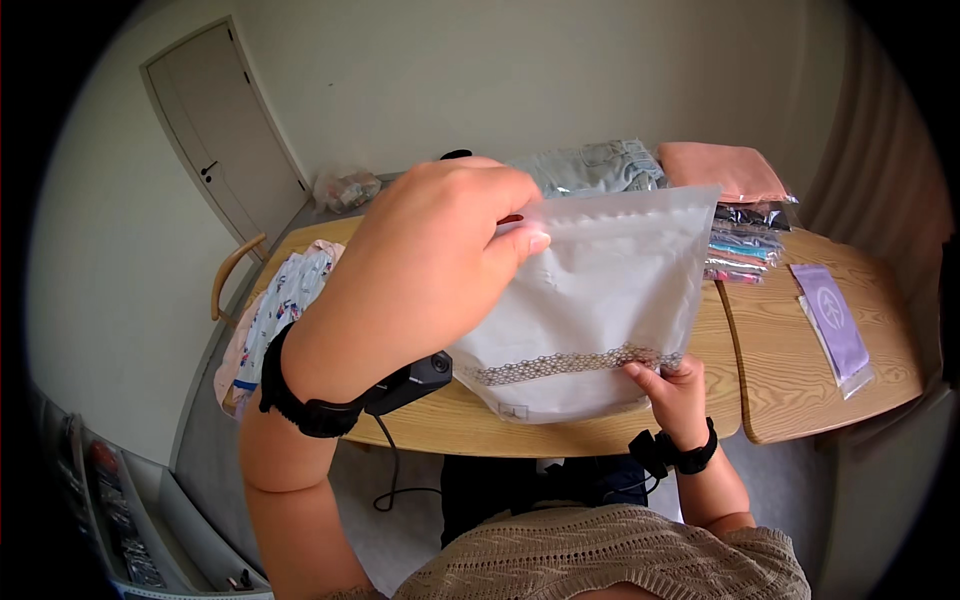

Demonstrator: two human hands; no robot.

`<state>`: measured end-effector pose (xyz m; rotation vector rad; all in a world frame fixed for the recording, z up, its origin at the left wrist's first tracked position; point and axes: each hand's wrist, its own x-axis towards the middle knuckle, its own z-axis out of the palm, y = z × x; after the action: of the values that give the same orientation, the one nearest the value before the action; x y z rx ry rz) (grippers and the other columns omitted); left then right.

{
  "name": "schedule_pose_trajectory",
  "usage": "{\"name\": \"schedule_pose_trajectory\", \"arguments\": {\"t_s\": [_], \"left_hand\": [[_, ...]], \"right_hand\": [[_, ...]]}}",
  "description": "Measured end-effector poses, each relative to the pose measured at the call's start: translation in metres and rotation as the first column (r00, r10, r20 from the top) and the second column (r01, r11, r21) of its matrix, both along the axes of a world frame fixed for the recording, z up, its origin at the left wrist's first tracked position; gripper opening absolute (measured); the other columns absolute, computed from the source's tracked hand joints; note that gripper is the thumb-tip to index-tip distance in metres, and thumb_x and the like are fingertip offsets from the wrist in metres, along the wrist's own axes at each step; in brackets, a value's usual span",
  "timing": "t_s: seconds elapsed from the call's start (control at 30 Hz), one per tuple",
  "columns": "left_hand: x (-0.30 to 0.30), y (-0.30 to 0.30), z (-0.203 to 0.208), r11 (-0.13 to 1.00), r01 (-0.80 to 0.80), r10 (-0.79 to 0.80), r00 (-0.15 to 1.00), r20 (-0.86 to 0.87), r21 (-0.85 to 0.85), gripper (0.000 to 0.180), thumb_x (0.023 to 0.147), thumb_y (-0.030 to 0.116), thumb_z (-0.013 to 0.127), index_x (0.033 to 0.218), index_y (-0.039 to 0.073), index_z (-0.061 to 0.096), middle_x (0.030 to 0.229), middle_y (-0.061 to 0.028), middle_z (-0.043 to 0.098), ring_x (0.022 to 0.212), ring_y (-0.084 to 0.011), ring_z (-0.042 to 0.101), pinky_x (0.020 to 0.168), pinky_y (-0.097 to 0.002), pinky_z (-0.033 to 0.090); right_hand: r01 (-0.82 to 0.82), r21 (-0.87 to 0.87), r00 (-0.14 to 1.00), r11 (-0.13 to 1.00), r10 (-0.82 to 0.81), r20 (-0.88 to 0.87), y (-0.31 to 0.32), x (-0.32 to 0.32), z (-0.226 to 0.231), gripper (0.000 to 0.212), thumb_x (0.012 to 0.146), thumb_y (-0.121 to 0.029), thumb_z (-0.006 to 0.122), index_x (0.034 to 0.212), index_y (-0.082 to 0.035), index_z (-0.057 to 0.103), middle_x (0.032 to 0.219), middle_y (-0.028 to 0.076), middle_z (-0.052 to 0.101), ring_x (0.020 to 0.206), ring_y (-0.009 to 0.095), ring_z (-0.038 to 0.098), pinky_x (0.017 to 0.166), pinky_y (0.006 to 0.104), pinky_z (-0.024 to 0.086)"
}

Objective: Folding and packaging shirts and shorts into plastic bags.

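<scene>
A frosted, see-through plastic garment bag hangs upright before me, above the table's near edge. Inside it lies something white, with a band of dark chain-like pattern across the lower part. My left hand pinches the bag's top edge near its upper left corner, thumb against forefinger. Between those fingers a small dark red spot shows, too small to name. My right hand grips the lower right corner, thumb on the front. The fingers behind the bag are hidden.
Behind the bag lie folded light-blue jeans. A stack of bagged folded garments, topped by a pink one, stands beside them. A purple packet rests on the right tabletop. Printed clothes lie left, near a wooden chair.
</scene>
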<state>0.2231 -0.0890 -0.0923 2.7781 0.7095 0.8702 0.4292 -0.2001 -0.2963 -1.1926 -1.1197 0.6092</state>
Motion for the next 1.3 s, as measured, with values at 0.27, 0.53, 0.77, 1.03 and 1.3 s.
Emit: {"name": "schedule_pose_trajectory", "arguments": {"t_s": [0.27, 0.53, 0.77, 1.03, 1.3], "left_hand": [[0.006, -0.002, -0.003, 0.994, 0.065, -0.07, 0.995, 0.066, 0.084, 0.021, 0.079, 0.014, 0.066, 0.086, -0.004, 0.058, 0.076, -0.0113, 0.055, 0.066, -0.0221, 0.051, 0.057, -0.0302, 0.042], [0.012, -0.003, -0.007, 0.992, 0.039, -0.051, 0.994, 0.098, 0.117, 0.022, 0.08, 0.015, 0.067, 0.088, -0.004, 0.059, 0.076, -0.0111, 0.057, 0.064, -0.0206, 0.052, 0.056, -0.0295, 0.042], [0.017, -0.007, -0.003, 0.983, 0.076, -0.097, 0.988, 0.117, 0.17, 0.021, 0.08, 0.014, 0.067, 0.09, -0.003, 0.06, 0.079, -0.0119, 0.057, 0.063, -0.0217, 0.051, 0.056, -0.03, 0.042], [0.03, -0.012, -0.007, 0.977, 0.071, -0.106, 0.98, 0.17, 0.202, 0.018, 0.081, 0.012, 0.065, 0.09, -0.003, 0.059, 0.076, -0.0132, 0.055, 0.06, -0.0224, 0.049, 0.052, -0.0307, 0.04], [0.034, -0.007, -0.01, 0.927, 0.016, -0.067, 0.99, 0.123, 0.375, 0.02, 0.079, 0.013, 0.066, 0.09, -0.003, 0.059, 0.078, -0.0141, 0.057, 0.065, -0.0257, 0.053, 0.055, -0.0322, 0.043]], "right_hand": [[-0.034, 0.005, 0.999, 0.999, 0.034, 0.004, 0.002, -0.004, 0.003, 0.012, 0.083, -0.008, 0.069, 0.089, 0.002, 0.068, 0.078, -0.001, 0.066, 0.072, 0.005, 0.056, 0.065, 0.0219, 0.046], [-0.028, -0.01, 0.999, 1.0, 0.028, 0.029, 0.003, -0.007, 0.004, 0.014, 0.082, -0.009, 0.07, 0.092, 0.001, 0.068, 0.079, 0.0, 0.067, 0.072, 0.004, 0.056, 0.065, 0.0217, 0.046], [-0.056, -0.009, 0.998, 0.998, 0.056, 0.027, 0.006, -0.013, 0.005, 0.015, 0.082, -0.01, 0.07, 0.091, 0.001, 0.069, 0.076, -0.001, 0.067, 0.069, 0.004, 0.055, 0.063, 0.0221, 0.046], [-0.061, 0.001, 0.998, 0.998, 0.061, 0.034, 0.01, -0.015, 0.002, 0.015, 0.082, -0.01, 0.071, 0.09, 0.002, 0.068, 0.073, -0.001, 0.065, 0.067, 0.004, 0.054, 0.06, 0.0222, 0.046], [-0.092, 0.012, 0.996, 0.996, 0.092, 0.005, 0.009, -0.021, 0.006, 0.015, 0.082, -0.01, 0.07, 0.089, 0.003, 0.067, 0.072, 0.0, 0.065, 0.067, 0.003, 0.054, 0.06, 0.0216, 0.046]]}}
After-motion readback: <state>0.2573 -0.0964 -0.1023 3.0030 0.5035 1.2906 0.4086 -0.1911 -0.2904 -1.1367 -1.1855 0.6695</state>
